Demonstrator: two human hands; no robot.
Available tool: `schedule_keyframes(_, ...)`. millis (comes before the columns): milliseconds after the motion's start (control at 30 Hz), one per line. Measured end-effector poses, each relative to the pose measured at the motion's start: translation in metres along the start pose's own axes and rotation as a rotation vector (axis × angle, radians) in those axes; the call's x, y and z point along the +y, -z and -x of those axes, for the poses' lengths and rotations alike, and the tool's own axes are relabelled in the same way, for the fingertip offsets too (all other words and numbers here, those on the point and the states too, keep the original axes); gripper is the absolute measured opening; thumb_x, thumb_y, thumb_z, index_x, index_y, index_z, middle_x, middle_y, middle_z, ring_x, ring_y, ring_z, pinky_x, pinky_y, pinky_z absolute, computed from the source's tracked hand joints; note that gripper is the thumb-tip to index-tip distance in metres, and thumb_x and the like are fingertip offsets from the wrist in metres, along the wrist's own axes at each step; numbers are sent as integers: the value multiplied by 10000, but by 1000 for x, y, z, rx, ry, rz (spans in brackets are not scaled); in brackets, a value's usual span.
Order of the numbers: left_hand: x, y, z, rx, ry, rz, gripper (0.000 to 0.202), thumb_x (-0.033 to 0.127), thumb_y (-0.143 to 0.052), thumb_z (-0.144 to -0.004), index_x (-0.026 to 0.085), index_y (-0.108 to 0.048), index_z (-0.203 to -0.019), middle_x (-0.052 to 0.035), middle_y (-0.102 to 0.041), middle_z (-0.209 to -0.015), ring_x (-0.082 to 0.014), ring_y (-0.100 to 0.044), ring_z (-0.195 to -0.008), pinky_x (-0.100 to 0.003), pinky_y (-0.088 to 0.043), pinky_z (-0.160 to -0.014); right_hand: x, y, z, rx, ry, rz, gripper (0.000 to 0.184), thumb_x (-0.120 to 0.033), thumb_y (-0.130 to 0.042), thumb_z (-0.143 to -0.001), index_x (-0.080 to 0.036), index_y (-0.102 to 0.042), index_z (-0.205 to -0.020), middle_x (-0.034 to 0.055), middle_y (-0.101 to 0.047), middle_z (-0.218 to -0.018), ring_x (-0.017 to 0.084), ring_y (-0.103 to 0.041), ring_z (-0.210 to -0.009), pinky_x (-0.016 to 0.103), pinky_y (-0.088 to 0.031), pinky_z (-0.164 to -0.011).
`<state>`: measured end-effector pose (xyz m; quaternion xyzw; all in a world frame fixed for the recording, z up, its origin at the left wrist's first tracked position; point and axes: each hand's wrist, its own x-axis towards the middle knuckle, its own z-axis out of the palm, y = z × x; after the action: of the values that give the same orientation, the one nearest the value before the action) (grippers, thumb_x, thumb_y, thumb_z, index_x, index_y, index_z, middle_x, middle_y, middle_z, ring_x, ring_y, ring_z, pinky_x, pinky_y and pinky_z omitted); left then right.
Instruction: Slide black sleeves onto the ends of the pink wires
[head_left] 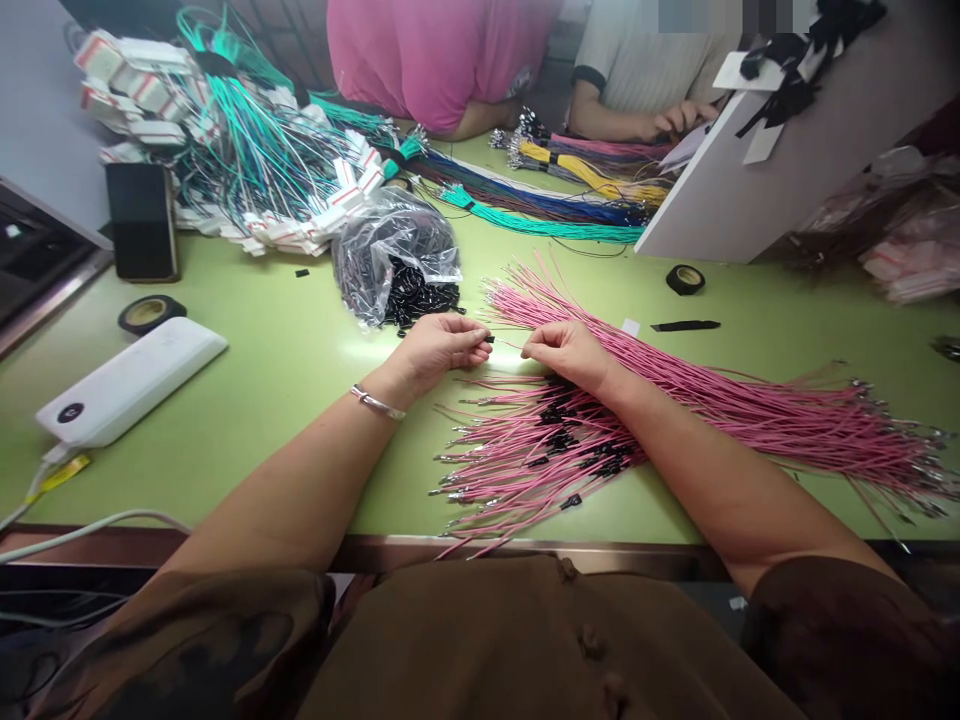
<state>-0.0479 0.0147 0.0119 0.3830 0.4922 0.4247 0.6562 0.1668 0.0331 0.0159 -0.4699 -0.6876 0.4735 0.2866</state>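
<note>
Between the thumb and fingers of my left hand (448,347) is a small black connector housing (490,340). My right hand (566,352) pinches a thin pink wire (512,345), whose end points left toward the housing. Whether the wire tip touches the housing is too small to tell. Behind and under my right arm lies a long bundle of pink wires (697,395) with metal terminals at its ends. Nearer to me is a pile of pink wires with black housings (555,440) on them. An open plastic bag (397,245) of black housings stands just beyond my left hand.
At left are a white power bank (131,380) with a cable, black tape (150,315) and a phone (141,222). Teal wires with white connectors (255,130) heap behind. Black tape (685,279) and a white panel (720,180) stand right. Two people sit across.
</note>
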Motion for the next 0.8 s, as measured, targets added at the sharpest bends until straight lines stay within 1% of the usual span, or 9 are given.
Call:
schedule_keyframes(67,1,1,1,4,2,7,165,170,-805,-741,70,-692,-810,-83,-714,-698,-95,-653,-580,-205,-555,-617,0,0,0,-8,1,3,173,-298,-638,-650,-133,-689,-635,-5,-571,-552,85,-430,-535,251,-335,-534)
schedule_keyframes(167,1,0,2,-23,-3,2,177,180,-817,-727,72,-697,-799,-81,-715,-691,-91,-648,-565,-199,-553,-606,1,0,0,-20,6,17,174,-293,-627,-659,-129,-685,-642,-14,-544,-539,78,-404,-520,250,-318,-525)
schedule_keyframes(300,0,-2,3,-53,-27,-60,229,223,-850,-686,79,-707,-792,-82,-724,-697,-97,-650,-552,-210,-560,-596,3,0,-1,-36,25,44,177,-293,-616,-679,-129,-679,-652,-11,-548,-558,83,-421,-534,250,-315,-532)
schedule_keyframes(400,0,-7,4,-66,-56,-126,245,231,-862,-661,83,-708,-782,-81,-728,-692,-109,-659,-559,-230,-568,-599,4,1,0,-113,57,80,205,-316,-607,-715,-128,-685,-690,0,-576,-600,95,-459,-562,257,-339,-561)
schedule_keyframes(500,-2,-15,5,-98,-81,-169,213,207,-841,-675,80,-709,-784,-77,-728,-681,-119,-672,-576,-235,-571,-609,4,3,0,-179,104,102,233,-341,-598,-759,-126,-687,-752,11,-606,-663,107,-496,-612,265,-379,-614)
schedule_keyframes(567,-5,-20,5,-122,-97,-200,186,194,-822,-692,80,-710,-786,-68,-722,-665,-116,-670,-573,-233,-569,-609,4,5,0,-211,131,113,242,-359,-598,-783,-129,-665,-747,6,-591,-672,105,-490,-626,263,-382,-624)
schedule_keyframes(667,-9,-25,3,-138,-122,-235,181,201,-805,-717,86,-692,-799,-43,-699,-617,-102,-644,-529,-221,-554,-575,4,9,-1,-269,135,134,271,-401,-611,-807,-135,-631,-756,-11,-550,-659,97,-461,-611,252,-360,-597)
schedule_keyframes(733,-11,-26,1,-141,-128,-210,224,233,-793,-742,102,-650,-855,-32,-696,-614,-111,-653,-529,-225,-552,-565,4,8,-1,-261,127,167,285,-418,-648,-800,-134,-633,-821,-23,-536,-647,94,-444,-591,248,-343,-577)
schedule_keyframes(800,-11,-25,0,-164,-133,-181,288,287,-772,-776,125,-594,-935,-35,-708,-639,-134,-681,-563,-242,-563,-580,4,4,0,-203,162,237,284,-400,-676,-797,-134,-651,-894,-29,-538,-637,95,-437,-583,250,-336,-579)
